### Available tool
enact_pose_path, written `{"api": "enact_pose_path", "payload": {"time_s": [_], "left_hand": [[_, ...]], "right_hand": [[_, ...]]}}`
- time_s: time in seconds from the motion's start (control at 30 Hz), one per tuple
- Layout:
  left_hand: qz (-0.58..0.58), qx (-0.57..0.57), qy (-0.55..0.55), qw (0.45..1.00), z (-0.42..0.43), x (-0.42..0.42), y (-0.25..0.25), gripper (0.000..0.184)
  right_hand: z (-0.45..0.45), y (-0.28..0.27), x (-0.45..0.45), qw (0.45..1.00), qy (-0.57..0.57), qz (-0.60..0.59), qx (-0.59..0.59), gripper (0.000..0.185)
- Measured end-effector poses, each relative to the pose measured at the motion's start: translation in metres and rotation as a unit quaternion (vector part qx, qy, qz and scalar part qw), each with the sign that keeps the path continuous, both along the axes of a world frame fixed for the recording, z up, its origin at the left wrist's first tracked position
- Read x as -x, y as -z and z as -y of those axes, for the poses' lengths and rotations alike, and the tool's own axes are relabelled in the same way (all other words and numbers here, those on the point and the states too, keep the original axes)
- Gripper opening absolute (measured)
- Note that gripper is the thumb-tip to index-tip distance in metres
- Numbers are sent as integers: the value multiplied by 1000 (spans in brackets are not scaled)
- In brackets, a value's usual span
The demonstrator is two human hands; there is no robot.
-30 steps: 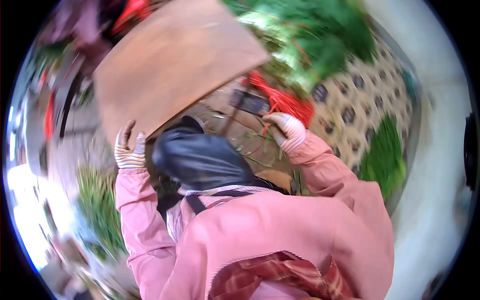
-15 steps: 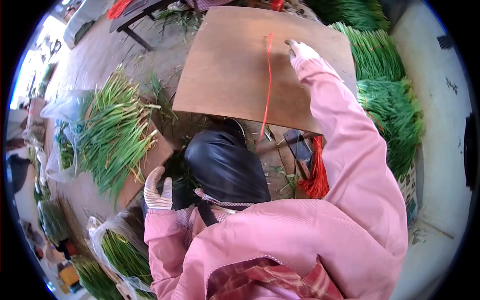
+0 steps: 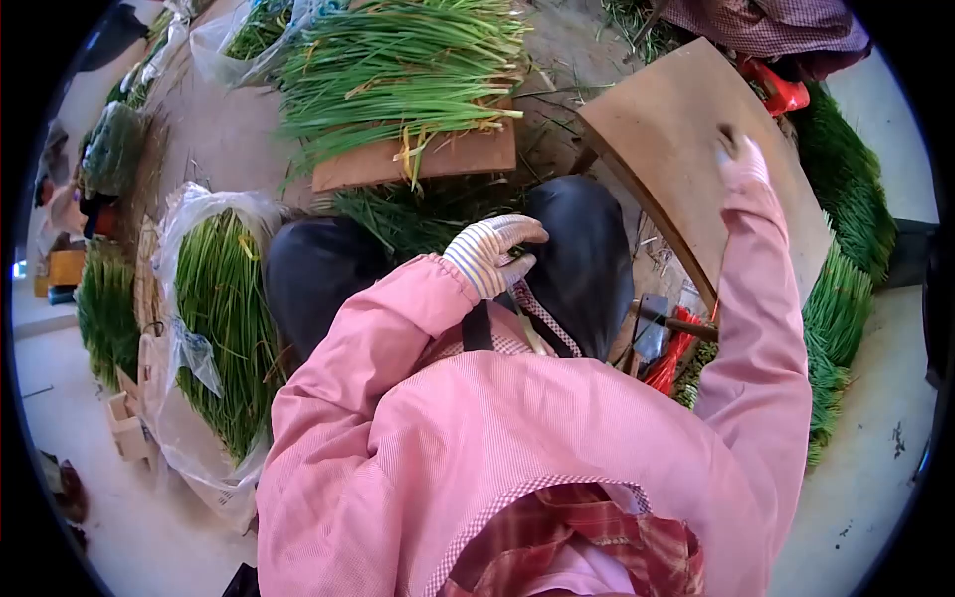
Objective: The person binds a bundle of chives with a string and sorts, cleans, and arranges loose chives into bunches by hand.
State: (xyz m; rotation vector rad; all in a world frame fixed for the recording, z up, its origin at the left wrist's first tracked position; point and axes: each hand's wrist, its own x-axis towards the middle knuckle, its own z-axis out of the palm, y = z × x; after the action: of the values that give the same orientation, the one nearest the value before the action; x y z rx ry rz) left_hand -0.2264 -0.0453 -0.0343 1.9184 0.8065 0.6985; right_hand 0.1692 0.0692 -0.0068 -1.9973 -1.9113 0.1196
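Observation:
My left hand (image 3: 492, 254), in a striped work glove, is held above my lap beside my dark-covered knee (image 3: 582, 264). Its thumb and fingers are curved and apart, with nothing visible between them. Over the brown wooden board (image 3: 667, 129) on the right, my gloved right hand (image 3: 738, 159) reaches out. Its darkened fingertips are smeared by motion, so their grip is unclear. A loose pile of garlic chives (image 3: 398, 75) lies on a smaller low board (image 3: 448, 157) ahead of my knees.
More chives stand in a clear plastic bag (image 3: 179, 348) at my left. Stacked green bundles (image 3: 836, 298) line the right wall. Red string (image 3: 671, 363) and a metal blade (image 3: 652, 328) are under the board's near edge. Another person's checked clothing (image 3: 766, 25) shows at top right.
The view has swung left, bringing the chive pile to the middle. My left hand has come in over my lap. The red strand earlier lying across the board no longer shows there.

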Motion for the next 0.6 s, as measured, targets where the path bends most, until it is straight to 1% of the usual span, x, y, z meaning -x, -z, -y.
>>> {"api": "enact_pose_path", "payload": {"time_s": [0.03, 0.07, 0.1, 0.13, 0.17, 0.2, 0.23, 0.3, 0.33, 0.37, 0.43, 0.47, 0.5, 0.57, 0.6], "left_hand": [[6, 3, -3, 1000, 4, 5, 3, 28], [13, 23, 0, 1000, 5, 10, 5, 28], [21, 43, 3, 999, 5, 16, 8, 28], [26, -9, 2, 1000, 5, 23, 12, 28], [30, 47, 11, 998, 5, 28, 9, 29], [44, 84, 6, 995, 3, 35, 13, 29], [57, 125, 0, 990, 4, 41, 18, 30], [87, 158, -25, 983, 5, 51, 23, 30], [110, 184, -42, 976, 4, 55, 24, 30], [113, 184, -48, 975, 3, 60, 24, 30], [142, 178, -70, 971, -2, 69, 21, 29], [136, 146, -84, 976, -6, 75, 17, 30], [122, 78, -110, 983, -7, 78, 15, 29], [160, 109, -142, 971, -7, 80, 7, 27], [142, 82, -146, 976, -8, 80, 2, 25]], "right_hand": [[-4, -9, 44, 992, -90, -88, -8, 28], [-14, -6, 76, 979, -204, -21, -14, 23], [-5, -10, 127, 976, -201, -82, -2, 22], [0, -22, 175, 977, -198, -69, 30, 20], [-10, -13, 201, 970, -231, -64, 36, 19], [-25, 5, 219, 965, -257, -55, 18, 21], [-43, 26, 231, 962, -272, -33, 20, 23], [-58, 53, 251, 963, -264, 46, -3, 26], [-62, 48, 261, 956, -262, 90, 97, 28], [-67, 45, 268, 954, -268, 92, 98, 28], [-77, 37, 274, 936, -287, 147, 142, 28], [-81, 24, 277, 943, -269, 166, 104, 26], [-81, 10, 277, 953, -271, 127, 49, 23], [-65, -16, 279, 965, -244, 34, -91, 21], [-62, -6, 272, 965, -231, -29, -118, 24]]}}
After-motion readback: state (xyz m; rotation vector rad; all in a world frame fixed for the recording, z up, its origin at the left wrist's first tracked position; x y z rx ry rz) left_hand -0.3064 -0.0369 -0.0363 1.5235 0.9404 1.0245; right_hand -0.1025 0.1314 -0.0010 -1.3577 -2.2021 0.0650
